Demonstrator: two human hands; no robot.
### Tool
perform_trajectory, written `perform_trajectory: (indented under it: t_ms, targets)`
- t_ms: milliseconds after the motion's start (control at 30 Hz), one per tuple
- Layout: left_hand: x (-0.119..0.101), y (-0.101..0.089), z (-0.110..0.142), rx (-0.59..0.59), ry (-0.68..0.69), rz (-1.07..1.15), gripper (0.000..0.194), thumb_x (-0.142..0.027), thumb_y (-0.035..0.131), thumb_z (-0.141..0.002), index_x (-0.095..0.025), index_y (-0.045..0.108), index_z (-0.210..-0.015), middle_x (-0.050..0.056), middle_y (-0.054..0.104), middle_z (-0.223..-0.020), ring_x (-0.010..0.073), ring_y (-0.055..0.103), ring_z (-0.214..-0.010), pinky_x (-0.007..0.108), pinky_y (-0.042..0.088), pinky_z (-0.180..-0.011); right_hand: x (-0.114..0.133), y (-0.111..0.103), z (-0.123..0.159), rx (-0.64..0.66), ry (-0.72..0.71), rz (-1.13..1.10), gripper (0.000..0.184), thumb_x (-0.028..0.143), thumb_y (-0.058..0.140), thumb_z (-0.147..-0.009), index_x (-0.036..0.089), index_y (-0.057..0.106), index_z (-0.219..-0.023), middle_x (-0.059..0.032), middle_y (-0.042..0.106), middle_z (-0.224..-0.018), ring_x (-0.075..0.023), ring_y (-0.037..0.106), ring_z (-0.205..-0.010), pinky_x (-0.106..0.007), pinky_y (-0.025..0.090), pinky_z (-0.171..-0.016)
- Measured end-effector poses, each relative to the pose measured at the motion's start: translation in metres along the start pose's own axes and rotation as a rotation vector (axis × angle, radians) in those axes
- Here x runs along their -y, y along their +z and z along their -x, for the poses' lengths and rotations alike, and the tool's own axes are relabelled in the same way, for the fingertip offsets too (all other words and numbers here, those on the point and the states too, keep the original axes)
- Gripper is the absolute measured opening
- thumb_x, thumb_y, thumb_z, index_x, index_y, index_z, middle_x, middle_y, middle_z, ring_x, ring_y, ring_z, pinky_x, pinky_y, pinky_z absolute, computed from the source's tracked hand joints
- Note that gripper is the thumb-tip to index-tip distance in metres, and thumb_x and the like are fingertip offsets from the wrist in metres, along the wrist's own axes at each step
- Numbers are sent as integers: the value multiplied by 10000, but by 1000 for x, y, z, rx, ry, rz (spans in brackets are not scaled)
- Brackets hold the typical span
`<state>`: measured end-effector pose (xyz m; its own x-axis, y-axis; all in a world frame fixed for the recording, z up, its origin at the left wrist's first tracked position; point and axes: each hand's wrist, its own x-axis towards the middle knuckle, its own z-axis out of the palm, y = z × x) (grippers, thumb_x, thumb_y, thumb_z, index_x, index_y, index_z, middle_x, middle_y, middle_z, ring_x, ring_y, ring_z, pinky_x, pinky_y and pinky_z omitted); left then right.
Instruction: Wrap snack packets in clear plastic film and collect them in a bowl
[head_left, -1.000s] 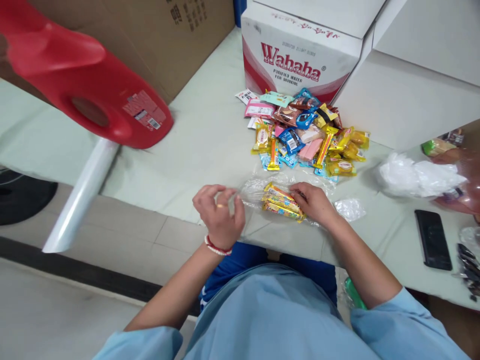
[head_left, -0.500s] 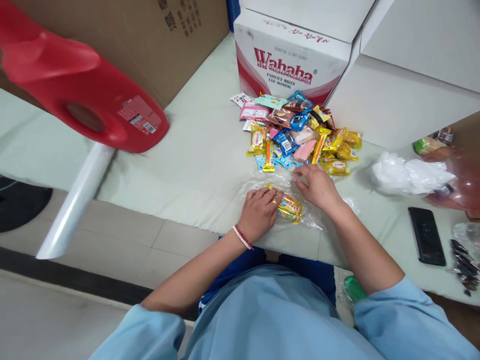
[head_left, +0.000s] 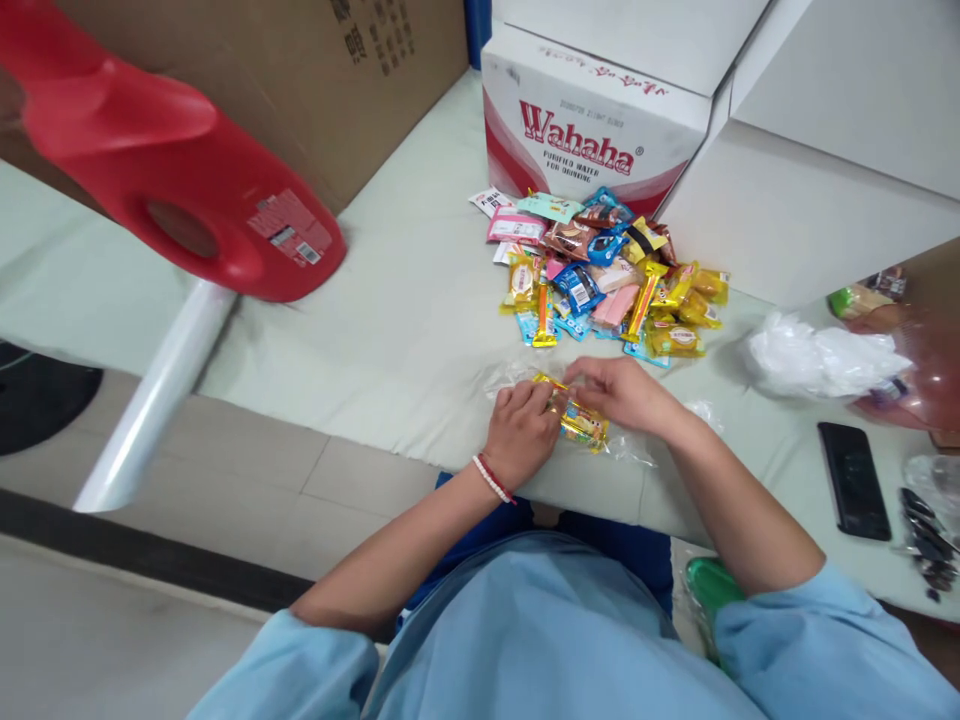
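Observation:
Several small yellow snack packets (head_left: 585, 424) lie on a clear plastic bag (head_left: 631, 448) near the table's front edge. My left hand (head_left: 523, 432), with a red and white bracelet at its wrist, has its fingers curled over the bag and the packets' left end. Above the packets my right hand (head_left: 619, 392) is bent, with its fingertips close to my left fingers. Whatever those right fingertips may hold is hidden. Just beyond both hands spreads a heap of wrapped snacks (head_left: 576, 287) in yellow, blue, pink and brown.
A white and red Wahaha carton (head_left: 585, 130) stands behind the heap. At the left are a large red jug (head_left: 247, 225) and a white roll (head_left: 161, 400) jutting past the table edge. To the right lie crumpled white plastic (head_left: 821, 352) and a black phone (head_left: 853, 480).
My right hand has moved left and nearer to me, from the edge of the heap to over the yellow packets beside my left hand. The left hand stays at the bag.

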<state>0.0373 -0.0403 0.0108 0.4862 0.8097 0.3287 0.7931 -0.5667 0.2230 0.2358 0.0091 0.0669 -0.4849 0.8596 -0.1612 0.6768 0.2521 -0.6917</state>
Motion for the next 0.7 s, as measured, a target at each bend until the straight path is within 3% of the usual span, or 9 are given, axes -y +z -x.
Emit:
perform_trajectory:
  t_ms: [100, 167, 233, 333, 433, 500, 600, 700]
  targets:
    - [7, 2, 3, 46, -52, 98, 249, -225, 570, -993, -191, 728, -803, 105, 731, -937, 265, 640, -926, 414, 457, -779, 12, 24, 21, 32, -124, 93, 408, 194, 518, -980, 187, 658, -1363, -87, 745, -1074, -217, 630, -926, -312, 471, -837]
    - [20, 2, 7, 69, -53, 299, 238, -175, 567, -961, -184, 724, -781, 96, 731, -918, 241, 656, -900, 389, 501, -796, 14, 41, 31, 5, -133, 203, 488, 169, 482, -1000, 167, 579, -1478, -134, 723, -1175, -250, 601, -996, -359, 481, -900]
    - [36, -2, 11, 53, -84, 550, 216, -144, 548, -942, -195, 755, -907, 71, 749, -966, 207, 681, -915, 355, 536, -833, 13, 53, 37, 2, -122, 309, 535, 140, 452, -1009, 165, 526, -1539, -145, 709, -1169, -263, 568, -995, -383, 480, -923]
    - [55, -11, 13, -62, -304, 746, 234, -238, 532, -980, -215, 760, -1032, 48, 748, -964, 182, 694, -889, 321, 555, -809, 16, 62, 42, 55, -101, 466, 564, 102, 433, -1008, 207, 527, -1555, -142, 689, -1071, -279, 533, -983, -395, 467, -894]
    - [52, -19, 3, -218, -493, 632, 325, -431, 567, -993, -192, 710, -1162, 71, 712, -1009, 209, 669, -935, 359, 551, -863, 26, 66, 44, 71, -71, 581, 576, 111, 453, -1012, 278, 527, -1558, -147, 673, -1094, -301, 512, -1035, -406, 440, -866]
    - [41, -20, -10, -254, -470, 491, 564, -543, 654, -925, -176, 606, -1351, 127, 671, -1198, 272, 624, -1139, 443, 504, -1023, 32, 68, 44, 63, -53, 622, 567, 133, 473, -1016, 299, 526, -1556, -151, 668, -1120, -315, 502, -1073, -414, 424, -864]
    - [28, -17, -30, -142, -417, 314, 826, -532, 762, -823, -183, 469, -1512, 198, 493, -1513, 385, 417, -1444, 557, 349, -1185, 37, 70, 44, 63, -45, 639, 539, 147, 487, -1019, 291, 554, -1534, -160, 662, -1114, -330, 494, -1102, -426, 411, -871]
    - [38, -16, -40, 161, -389, 279, 624, -383, 721, -832, -172, 590, -1404, 186, 540, -1477, 384, 475, -1396, 525, 403, -1136, 35, 71, 48, 41, -48, 588, 553, 135, 502, -1012, 292, 549, -1540, -154, 655, -1095, -320, 499, -1086, -434, 410, -894]
